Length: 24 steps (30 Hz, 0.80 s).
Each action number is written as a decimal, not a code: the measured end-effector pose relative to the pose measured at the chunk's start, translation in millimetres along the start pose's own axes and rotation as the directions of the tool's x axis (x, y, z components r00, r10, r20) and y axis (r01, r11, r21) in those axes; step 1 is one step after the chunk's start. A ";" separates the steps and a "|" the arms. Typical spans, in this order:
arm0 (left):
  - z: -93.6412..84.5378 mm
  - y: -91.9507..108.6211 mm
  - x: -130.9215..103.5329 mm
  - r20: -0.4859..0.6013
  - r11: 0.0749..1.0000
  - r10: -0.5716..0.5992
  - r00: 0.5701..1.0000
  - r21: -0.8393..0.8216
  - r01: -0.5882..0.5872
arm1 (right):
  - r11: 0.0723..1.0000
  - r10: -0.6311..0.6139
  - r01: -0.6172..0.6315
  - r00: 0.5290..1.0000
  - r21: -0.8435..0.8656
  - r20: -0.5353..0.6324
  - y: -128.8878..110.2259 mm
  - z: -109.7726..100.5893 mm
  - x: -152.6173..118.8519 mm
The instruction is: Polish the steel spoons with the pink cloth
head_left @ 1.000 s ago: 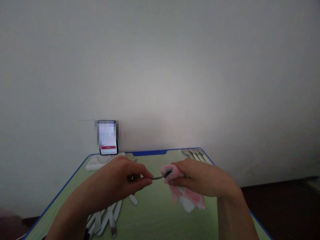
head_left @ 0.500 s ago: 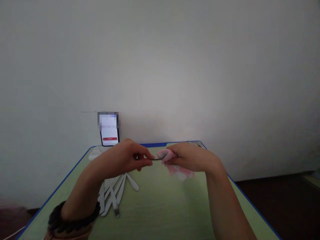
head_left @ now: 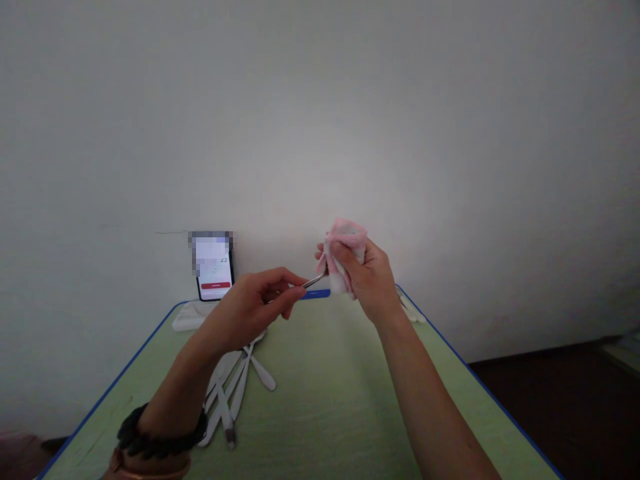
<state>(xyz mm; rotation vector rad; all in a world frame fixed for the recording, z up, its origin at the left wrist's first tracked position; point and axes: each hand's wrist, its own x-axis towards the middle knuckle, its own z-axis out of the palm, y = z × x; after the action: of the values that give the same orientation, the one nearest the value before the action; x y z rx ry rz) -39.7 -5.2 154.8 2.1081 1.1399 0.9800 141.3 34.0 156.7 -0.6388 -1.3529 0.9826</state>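
Note:
My left hand (head_left: 250, 303) pinches the thin silver handle of a piece of metal cutlery (head_left: 316, 281) between thumb and fingers. The handle slants up to the right, into a pink and white cloth (head_left: 347, 237). My right hand (head_left: 374, 277) grips this cloth, thumb pressed on its near side, around the far end of the cutlery. Whether that end is a spoon or a fork is hidden by the cloth. Both hands are raised over the back part of the green table (head_left: 320, 413).
Several pieces of silver cutlery (head_left: 239, 387) lie in a loose pile beneath my left forearm. A lit phone (head_left: 215, 267) stands upright against the wall, by a white object (head_left: 186, 317). Small pale items (head_left: 413, 310) lie at the back right edge.
My right hand has risen and turned, bringing the cloth up with it. The cutlery has gone from nearly level to tilted upward at the right. My left hand keeps its pinch.

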 end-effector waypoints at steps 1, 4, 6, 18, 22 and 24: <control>2.5 0.2 0.7 -0.017 1.000 -0.003 1.000 -0.010 0.003 | 0.999 0.002 -0.001 1.000 0.038 -0.026 -0.7 3.2 0.2; 9.0 3.1 3.1 -0.099 0.998 -0.018 0.995 -0.053 0.013 | 0.989 0.006 0.007 0.996 0.150 -0.088 -0.6 13.9 -0.5; 13.2 6.4 5.3 -0.155 0.994 -0.040 0.987 -0.108 0.023 | 0.976 0.005 0.027 0.990 0.217 -0.142 2.9 23.0 -2.5; 24.0 8.5 9.3 0.000 0.994 -0.111 0.994 0.012 0.111 | 0.967 0.157 -0.104 0.963 0.234 -0.218 29.5 32.3 -5.1; 20.9 14.5 1.6 0.231 0.980 -0.096 0.968 0.192 0.052 | 0.970 0.149 -0.089 0.954 0.228 -0.261 23.7 24.9 -1.7; 19.9 17.6 -0.5 0.266 0.975 -0.104 0.958 0.219 0.045 | 0.969 0.157 -0.094 0.948 0.228 -0.278 19.8 23.6 -1.5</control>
<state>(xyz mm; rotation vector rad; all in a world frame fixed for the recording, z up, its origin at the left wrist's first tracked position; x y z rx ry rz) -15.8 -16.7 155.9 2.2620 1.2119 0.5255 114.3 38.5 142.6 -0.6853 -0.9393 1.0712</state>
